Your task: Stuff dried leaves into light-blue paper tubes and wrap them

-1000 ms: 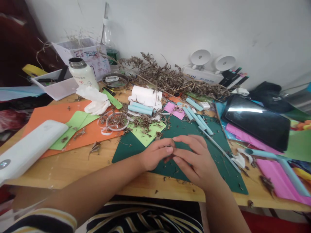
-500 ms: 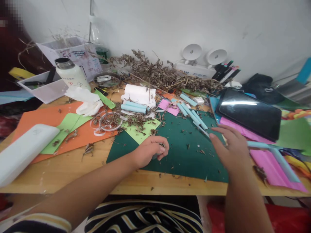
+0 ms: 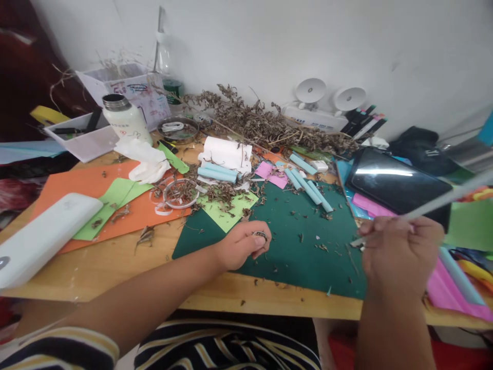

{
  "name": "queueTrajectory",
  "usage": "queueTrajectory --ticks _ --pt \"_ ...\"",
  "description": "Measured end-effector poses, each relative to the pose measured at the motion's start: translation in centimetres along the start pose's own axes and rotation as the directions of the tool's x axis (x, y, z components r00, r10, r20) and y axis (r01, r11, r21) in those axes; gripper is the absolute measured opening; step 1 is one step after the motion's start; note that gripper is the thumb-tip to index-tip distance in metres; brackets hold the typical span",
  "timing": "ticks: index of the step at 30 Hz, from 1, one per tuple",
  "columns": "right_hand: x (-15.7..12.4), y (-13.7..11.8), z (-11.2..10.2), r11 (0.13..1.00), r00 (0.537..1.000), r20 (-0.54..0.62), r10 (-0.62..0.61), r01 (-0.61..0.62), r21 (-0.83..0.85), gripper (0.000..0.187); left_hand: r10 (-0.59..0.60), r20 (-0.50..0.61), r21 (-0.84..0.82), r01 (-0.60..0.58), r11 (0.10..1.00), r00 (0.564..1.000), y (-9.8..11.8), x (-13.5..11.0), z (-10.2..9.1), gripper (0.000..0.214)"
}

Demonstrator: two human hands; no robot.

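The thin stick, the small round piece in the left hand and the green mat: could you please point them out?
thin stick (image 3: 442, 199), head view, mid shaft
small round piece (image 3: 261, 236), head view, visible top
green mat (image 3: 296, 259), head view, bare middle

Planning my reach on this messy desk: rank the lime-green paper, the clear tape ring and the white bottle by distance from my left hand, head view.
From the left hand, nearest first:
1. Lime-green paper, just behind it.
2. Clear tape ring, farther back and left.
3. White bottle, far back-left beside the white tray.
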State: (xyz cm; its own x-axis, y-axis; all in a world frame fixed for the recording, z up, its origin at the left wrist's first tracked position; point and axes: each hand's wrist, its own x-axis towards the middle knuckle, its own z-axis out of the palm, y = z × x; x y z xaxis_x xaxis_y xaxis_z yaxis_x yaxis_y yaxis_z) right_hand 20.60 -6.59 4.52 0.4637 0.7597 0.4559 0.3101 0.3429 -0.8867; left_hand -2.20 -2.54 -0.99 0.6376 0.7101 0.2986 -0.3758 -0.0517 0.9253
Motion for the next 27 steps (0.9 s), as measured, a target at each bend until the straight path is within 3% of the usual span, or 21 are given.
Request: queueTrajectory --ticks 1,2,3,6,9,11,17,22,27 --pt "-0.3 -1.7 1.3 0.986 0.997 -0.078 0.024 -0.01 0.169 0.006 0.013 0.003 0.011 -0.013 1.0 1.0 0.0 0.0 0.0 0.029" --pt "-0.6 -3.3 2.7 0.953 0.997 -0.056 0.055 -0.036 0.301 0.007 0.022 0.003 0.019 -0.022 1.0 1.0 -0.1 0.0 -0.1 0.031" --pt "-0.8 -4.8 3.9 0.916 0.996 0.021 0.086 -0.088 0.392 0.011 0.03 0.001 0.022 -0.03 0.999 1.0 -0.1 0.0 -0.1 0.032" --pt "-1.0 -7.7 6.9 0.84 0.963 0.27 0.012 -0.156 0.52 0.024 0.047 -0.006 0.02 -0.047 0.999 0.999 -0.1 0.1 0.0 0.035" --pt "-1.3 -8.1 8.8 0.775 0.883 0.466 -0.046 -0.263 0.574 0.034 0.051 -0.012 0.011 -0.051 0.999 0.999 -0.4 0.0 0.0 0.036" --pt "-1.7 -7.5 9.8 0.735 0.845 0.532 -0.049 -0.33 0.592 0.036 0.053 -0.01 0.0 -0.053 0.999 0.999 -0.6 -0.1 0.0 0.038" --pt "-3.2 -5.6 11.8 0.628 0.815 0.573 -0.089 -0.4 0.667 0.034 0.05 0.011 0.001 -0.05 0.999 0.999 -0.8 -0.1 0.0 0.041" --pt "-3.5 -5.8 11.9 0.687 0.802 0.588 -0.106 -0.368 0.627 0.037 -0.013 -0.01 -0.014 0.013 1.0 1.0 -0.4 -0.1 0.1 0.033" --pt "-2.1 -7.3 9.8 0.725 0.864 0.49 -0.113 -0.266 0.636 0.042 0.039 0.01 0.0 -0.039 0.999 0.999 -0.2 0.0 0.0 0.035"
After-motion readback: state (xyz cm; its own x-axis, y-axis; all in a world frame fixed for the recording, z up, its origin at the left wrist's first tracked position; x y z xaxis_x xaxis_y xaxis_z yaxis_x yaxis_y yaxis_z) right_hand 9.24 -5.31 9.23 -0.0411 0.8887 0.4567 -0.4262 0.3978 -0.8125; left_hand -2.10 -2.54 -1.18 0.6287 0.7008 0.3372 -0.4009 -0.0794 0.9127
